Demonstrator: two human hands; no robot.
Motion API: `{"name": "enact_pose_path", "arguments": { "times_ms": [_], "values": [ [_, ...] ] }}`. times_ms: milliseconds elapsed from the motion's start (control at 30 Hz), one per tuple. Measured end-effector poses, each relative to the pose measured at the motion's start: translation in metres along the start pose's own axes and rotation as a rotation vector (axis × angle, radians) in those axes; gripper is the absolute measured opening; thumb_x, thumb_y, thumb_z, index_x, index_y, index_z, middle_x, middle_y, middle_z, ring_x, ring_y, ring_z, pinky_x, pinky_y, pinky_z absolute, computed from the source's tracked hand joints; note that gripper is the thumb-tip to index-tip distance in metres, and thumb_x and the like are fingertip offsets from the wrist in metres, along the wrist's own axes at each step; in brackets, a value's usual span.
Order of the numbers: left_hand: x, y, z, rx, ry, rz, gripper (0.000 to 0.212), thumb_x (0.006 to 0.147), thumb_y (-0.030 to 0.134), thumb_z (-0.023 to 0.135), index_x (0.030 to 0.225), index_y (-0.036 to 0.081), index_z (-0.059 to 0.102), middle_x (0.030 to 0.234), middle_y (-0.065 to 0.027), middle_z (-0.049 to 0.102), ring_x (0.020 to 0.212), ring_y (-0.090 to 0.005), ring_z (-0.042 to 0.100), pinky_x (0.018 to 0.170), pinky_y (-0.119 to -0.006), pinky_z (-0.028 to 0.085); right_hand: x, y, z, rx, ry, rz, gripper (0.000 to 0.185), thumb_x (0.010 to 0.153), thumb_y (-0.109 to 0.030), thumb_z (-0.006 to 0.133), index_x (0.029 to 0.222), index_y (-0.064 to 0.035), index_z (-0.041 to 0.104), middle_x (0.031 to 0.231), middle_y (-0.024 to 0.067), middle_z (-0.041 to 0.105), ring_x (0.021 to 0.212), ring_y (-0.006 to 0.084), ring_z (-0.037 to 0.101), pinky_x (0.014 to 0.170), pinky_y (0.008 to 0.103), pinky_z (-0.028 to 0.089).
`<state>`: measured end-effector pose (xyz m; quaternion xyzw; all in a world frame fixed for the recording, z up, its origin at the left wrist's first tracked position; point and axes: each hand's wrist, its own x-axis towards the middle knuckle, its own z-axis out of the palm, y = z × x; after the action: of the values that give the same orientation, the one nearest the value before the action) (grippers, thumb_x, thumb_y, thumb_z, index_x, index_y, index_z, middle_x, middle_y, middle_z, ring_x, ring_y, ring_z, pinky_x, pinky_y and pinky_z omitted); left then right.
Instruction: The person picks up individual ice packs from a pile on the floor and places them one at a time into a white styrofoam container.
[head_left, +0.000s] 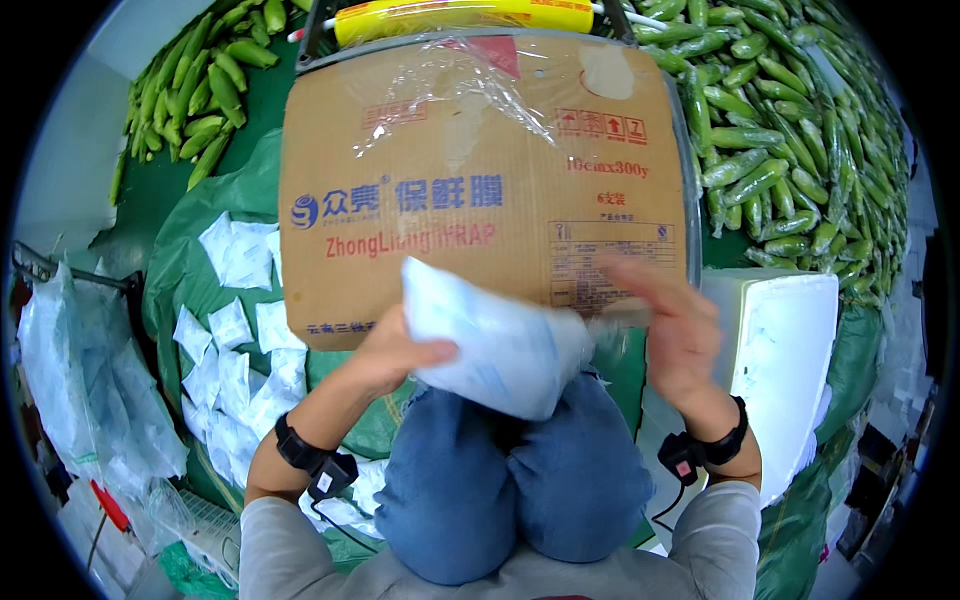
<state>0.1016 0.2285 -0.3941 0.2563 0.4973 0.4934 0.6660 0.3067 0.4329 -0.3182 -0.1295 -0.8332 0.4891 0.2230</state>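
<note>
My left hand (394, 352) grips the near-left end of a white packet (495, 341), its thumb on top. The packet looks soft, bears faint blue marks and hangs above my knees, in front of a cardboard carton (465, 285). Off the packet's right end, my right hand (679, 330) is raised over the carton's near right corner, blurred by motion. Its fingers point left. Something clear, like thin film, shows between it and the packet, and I cannot tell whether the fingers hold it.
A roll of yellow-wrapped film (465, 21) lies on a frame behind the carton. White packets (232, 375) lie on green sheeting at left. Husked corn (199, 105) is heaped far left, film-wrapped corn (787, 150) at right. A white foam box (784, 375) stands right.
</note>
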Motion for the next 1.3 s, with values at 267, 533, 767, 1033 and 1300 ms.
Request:
{"name": "enact_pose_path", "arguments": {
  "times_ms": [267,533,767,1033,1300],
  "values": [
    [0.064,0.085,0.041,-0.881,0.141,0.434,0.074,0.087,0.052,0.059,0.142,0.009,0.033,0.14,-0.008,0.045,0.128,-0.0255,0.044,0.108,-0.044,0.035,0.112,-0.025,0.05,0.755,0.109,-0.279,0.082,0.094,-0.067,0.016,0.137,-0.0017,0.042,0.144,0.0195,0.037,0.131,0.0289,0.039,0.108,0.0437,0.031],
    [0.099,0.068,0.052,-0.275,0.418,0.791,0.075,0.086,0.045,0.063,0.141,0.004,0.033,0.14,-0.0141,0.044,0.128,-0.0286,0.043,0.11,-0.042,0.031,0.109,0.001,0.079,1.324,0.492,-0.087,0.066,0.098,-0.057,0.032,0.128,0.0008,0.041,0.121,0.0095,0.049,0.114,0.0166,0.044,0.099,0.0304,0.036],
    [0.062,0.064,0.074,0.192,0.247,0.959,0.087,0.073,0.028,0.08,0.141,-0.001,0.033,0.136,-0.0123,0.046,0.128,-0.0277,0.042,0.108,-0.042,0.033,0.068,0.01,0.007,0.819,0.638,0.041,0.058,0.099,-0.055,0.032,0.106,-0.0024,0.054,0.096,0.0044,0.057,0.09,0.0113,0.051,0.08,0.0265,0.043],
    [0.05,0.056,0.041,0.359,0.455,0.443,0.064,0.07,0.021,0.08,0.12,-0.003,0.049,0.106,-0.0076,0.058,0.096,-0.0178,0.057,0.087,-0.031,0.045,0.066,0.014,0.011,0.965,0.286,0.125,0.063,0.1,-0.055,0.021,0.107,-0.0029,0.056,0.094,0.0049,0.059,0.091,0.0118,0.053,0.085,0.0261,0.043],
    [0.04,0.041,0.021,0.325,0.476,0.404,0.07,0.07,0.027,0.079,0.124,-0.004,0.047,0.113,-0.0095,0.056,0.102,-0.0192,0.054,0.09,-0.033,0.044,0.062,0.006,0.017,0.807,0.264,0.074,0.057,0.102,-0.05,0.024,0.11,-0.0039,0.057,0.102,0.0068,0.061,0.094,0.0124,0.055,0.087,0.0278,0.045]
  ]
}}
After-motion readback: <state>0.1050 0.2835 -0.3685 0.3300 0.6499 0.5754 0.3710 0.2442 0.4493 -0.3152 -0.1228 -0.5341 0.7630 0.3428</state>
